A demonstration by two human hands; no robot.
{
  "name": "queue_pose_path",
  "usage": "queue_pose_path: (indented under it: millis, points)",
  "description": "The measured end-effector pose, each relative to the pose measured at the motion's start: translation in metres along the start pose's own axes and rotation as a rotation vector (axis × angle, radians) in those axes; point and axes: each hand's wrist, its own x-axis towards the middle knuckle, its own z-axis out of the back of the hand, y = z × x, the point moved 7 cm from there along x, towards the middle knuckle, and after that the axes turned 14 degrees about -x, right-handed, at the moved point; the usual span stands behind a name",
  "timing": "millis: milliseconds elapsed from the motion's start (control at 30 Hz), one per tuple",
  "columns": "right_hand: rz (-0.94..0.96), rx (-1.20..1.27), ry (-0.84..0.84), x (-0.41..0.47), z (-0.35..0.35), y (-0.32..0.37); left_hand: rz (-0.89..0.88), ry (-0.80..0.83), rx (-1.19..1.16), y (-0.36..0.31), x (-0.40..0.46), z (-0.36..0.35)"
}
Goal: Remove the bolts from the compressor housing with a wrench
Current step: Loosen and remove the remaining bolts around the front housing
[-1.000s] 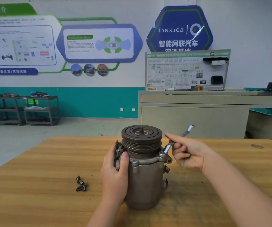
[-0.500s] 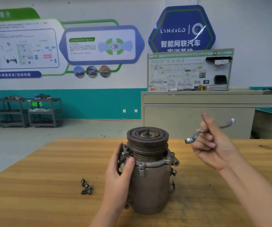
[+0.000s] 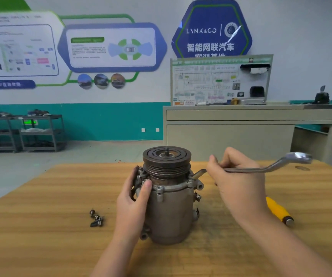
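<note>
Wrench (image 3: 261, 166) head hidden behind compressor (image 3: 169, 196) flange; right hand (image 3: 239, 182) pinches its shaft, left hand (image 3: 135, 198) grips housing.

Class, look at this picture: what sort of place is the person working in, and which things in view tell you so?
Probably an automotive training workshop. A compressor stands on a wooden workbench, a wiring-diagram training board sits on a cabinet behind, and car-themed wall posters hang above racks of parts.
</note>
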Motion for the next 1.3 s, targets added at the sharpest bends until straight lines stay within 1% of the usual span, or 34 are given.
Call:
queue_pose_path:
  millis: [133,267,333,367,400,433,500,567,633,700,767,833,867,900,967,1000,1067,1100,1167,1300]
  points:
    - [0.188,-0.076,0.073,-0.009,-0.007,0.027,-0.012,0.006,0.023,-0.001,0.001,-0.001]
    - [0.365,-0.181,0.107,-0.028,-0.016,0.047,-0.045,0.01,0.03,-0.002,0.001,-0.002]
    - [0.351,-0.198,0.122,-0.036,-0.015,0.043,-0.047,0.01,0.025,-0.002,0.0,-0.002]
    - [0.268,-0.174,0.122,-0.036,-0.012,0.034,-0.048,0.008,0.02,-0.001,0.0,-0.002]
    - [0.132,-0.1,0.125,-0.034,-0.01,0.018,-0.05,0.008,0.018,-0.001,0.0,-0.001]
    - [-0.027,0.036,0.133,-0.031,-0.009,0.0,-0.051,0.009,0.017,-0.001,0.0,-0.002]
    - [-0.314,0.397,0.195,-0.022,-0.014,-0.032,-0.049,0.009,0.021,-0.001,-0.001,-0.003]
    - [-0.628,0.743,0.358,-0.016,-0.031,-0.06,-0.056,-0.005,0.02,-0.001,-0.002,-0.003]
    - [-0.92,0.978,0.558,-0.016,-0.054,-0.075,-0.048,-0.016,0.003,0.001,-0.004,-0.003]
    - [-1.058,1.093,0.687,-0.014,-0.074,-0.079,-0.027,-0.019,-0.025,0.003,-0.005,-0.004]
    - [-1.112,1.059,0.774,-0.011,-0.092,-0.082,0.0,-0.022,-0.045,0.006,-0.004,-0.003]
    - [-1.123,1.031,0.821,-0.009,-0.1,-0.081,0.017,-0.032,-0.029,0.007,-0.005,-0.002]
    - [-1.104,1.052,0.809,-0.006,-0.099,-0.08,0.015,-0.037,-0.018,0.008,-0.004,-0.002]
    - [-1.075,1.092,0.763,-0.002,-0.095,-0.079,0.009,-0.04,-0.012,0.008,-0.004,-0.002]
    - [-0.985,1.151,0.579,0.008,-0.081,-0.081,-0.003,-0.045,-0.008,0.009,-0.003,-0.002]
    - [-0.913,1.104,0.463,0.012,-0.072,-0.084,-0.008,-0.049,-0.007,0.01,-0.002,-0.003]
    - [-0.717,0.899,0.268,0.016,-0.055,-0.085,-0.019,-0.064,-0.012,0.01,-0.003,-0.002]
    - [-0.616,0.784,0.196,0.014,-0.048,-0.08,-0.021,-0.069,-0.017,0.009,-0.003,-0.002]
    - [-0.495,0.589,0.117,0.005,-0.04,-0.07,-0.025,-0.07,-0.023,0.008,-0.003,-0.003]
    - [-0.398,0.418,0.051,-0.002,-0.026,-0.056,-0.032,-0.081,-0.028,0.009,-0.005,-0.002]
